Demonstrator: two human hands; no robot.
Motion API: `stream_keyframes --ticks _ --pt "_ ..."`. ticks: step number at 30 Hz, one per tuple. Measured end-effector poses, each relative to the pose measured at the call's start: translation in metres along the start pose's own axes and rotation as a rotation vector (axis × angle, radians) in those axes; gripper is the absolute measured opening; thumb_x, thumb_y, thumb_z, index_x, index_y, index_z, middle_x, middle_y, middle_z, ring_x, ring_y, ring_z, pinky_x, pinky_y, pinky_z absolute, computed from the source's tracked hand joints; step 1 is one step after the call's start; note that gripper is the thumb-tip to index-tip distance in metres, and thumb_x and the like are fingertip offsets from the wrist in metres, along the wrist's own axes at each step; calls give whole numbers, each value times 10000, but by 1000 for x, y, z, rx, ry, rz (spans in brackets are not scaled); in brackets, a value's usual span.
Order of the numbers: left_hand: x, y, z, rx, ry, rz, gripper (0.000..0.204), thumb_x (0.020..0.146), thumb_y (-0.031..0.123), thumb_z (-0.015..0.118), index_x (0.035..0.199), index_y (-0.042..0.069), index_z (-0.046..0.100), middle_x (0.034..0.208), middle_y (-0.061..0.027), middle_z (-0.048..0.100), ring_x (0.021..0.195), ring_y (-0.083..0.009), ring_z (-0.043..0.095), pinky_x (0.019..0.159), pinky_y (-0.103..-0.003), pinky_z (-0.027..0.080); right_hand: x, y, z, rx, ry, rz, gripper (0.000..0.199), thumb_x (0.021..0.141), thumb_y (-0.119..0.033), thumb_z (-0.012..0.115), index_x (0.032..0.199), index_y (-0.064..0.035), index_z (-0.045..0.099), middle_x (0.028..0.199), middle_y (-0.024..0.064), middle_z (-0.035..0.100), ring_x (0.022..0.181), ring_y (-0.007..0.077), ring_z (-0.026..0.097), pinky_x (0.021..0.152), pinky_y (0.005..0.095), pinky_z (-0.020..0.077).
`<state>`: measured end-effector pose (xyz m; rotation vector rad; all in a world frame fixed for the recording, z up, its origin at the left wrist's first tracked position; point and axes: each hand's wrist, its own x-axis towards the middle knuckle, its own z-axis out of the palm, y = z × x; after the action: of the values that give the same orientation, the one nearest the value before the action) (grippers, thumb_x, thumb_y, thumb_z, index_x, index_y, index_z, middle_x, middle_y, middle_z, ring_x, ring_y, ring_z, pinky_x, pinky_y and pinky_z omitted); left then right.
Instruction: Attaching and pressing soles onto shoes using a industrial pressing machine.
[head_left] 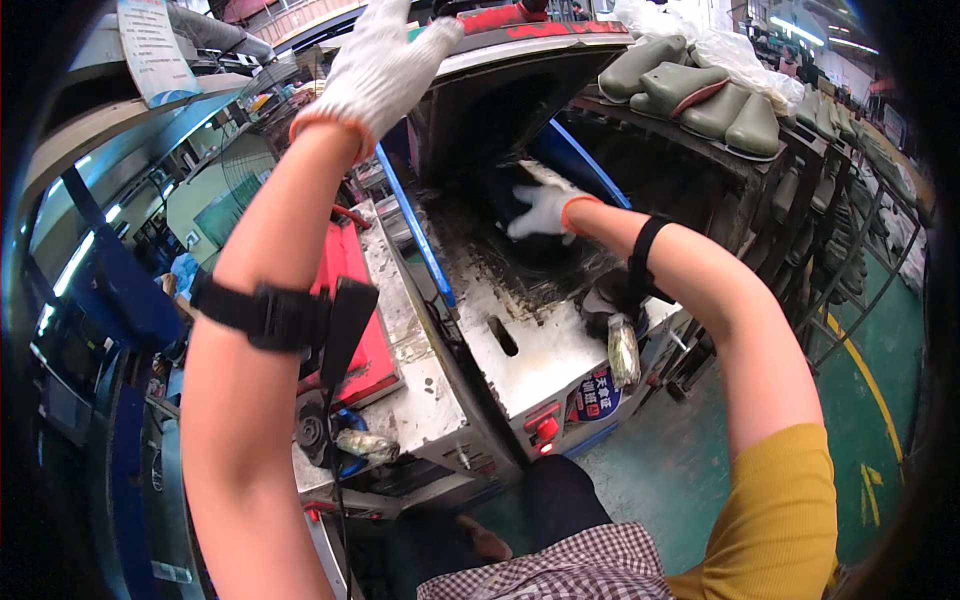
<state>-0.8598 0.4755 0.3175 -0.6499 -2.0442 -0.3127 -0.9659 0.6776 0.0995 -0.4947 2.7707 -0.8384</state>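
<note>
My left hand (385, 75), in a white knit glove with an orange cuff, is raised at the left of the machine's lifted dark lid (500, 110). Its thumb stands apart and its fingers stretch up past the top edge of the view; whether it touches the lid I cannot tell. My right hand (543, 212), gloved the same way and slightly blurred, reaches under the lid over a black, worn mould area (540, 262). Its fingers are spread, with nothing visible in them. The machine's pale, stained bed (510, 375) lies nearer to me.
Blue rails (415, 225) flank the mould area. Olive-green boots (700, 95) lie on a dark rack (690, 140) at the right. A wrapped handle (623, 350) and a red switch (544, 428) project at the front. A red box (355, 310) stands on the left-hand machine.
</note>
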Motion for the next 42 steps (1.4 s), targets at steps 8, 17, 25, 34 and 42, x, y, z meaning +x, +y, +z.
stream_keyframes --ticks 8,17,25,34,42 --pt "50 44 13 104 -372 -110 679 1003 439 612 1506 -7 520 1487 -283 579 1399 -388 542 1167 -430 419 0 14 -11 -40 -206 108 1114 858 -620 752 1719 -222 168 1740 160 265 1481 379 465 1039 557 572" --pt "49 54 46 -125 -407 -107 697 855 391 736 1444 40 610 1424 -254 638 1343 -396 598 1131 -425 466 -99 29 -46 -121 -8 -222 826 969 -508 657 1583 5 451 1587 267 493 1478 351 480 1233 363 348" --pt "-66 77 131 -135 50 55 341 817 149 692 1147 66 716 1105 -198 720 1078 -399 682 990 -473 539 -250 35 32 -212 296 -634 321 912 -281 735 1166 -85 743 1070 165 702 1159 338 657 1097 464 479" --pt "-196 111 174 -87 -52 88 614 728 22 680 1329 95 580 1119 -144 615 1158 -358 586 1143 -529 389 -256 68 81 -241 713 -751 353 734 -14 747 1065 -137 733 1063 78 704 1200 339 648 1081 529 495" --pt "-207 118 185 -76 -34 76 651 714 29 688 1350 92 567 1185 -160 594 1241 -371 550 1160 -560 369 -193 142 19 -191 1226 -309 340 863 -24 669 1193 -91 710 1159 134 724 1097 342 681 974 439 546"
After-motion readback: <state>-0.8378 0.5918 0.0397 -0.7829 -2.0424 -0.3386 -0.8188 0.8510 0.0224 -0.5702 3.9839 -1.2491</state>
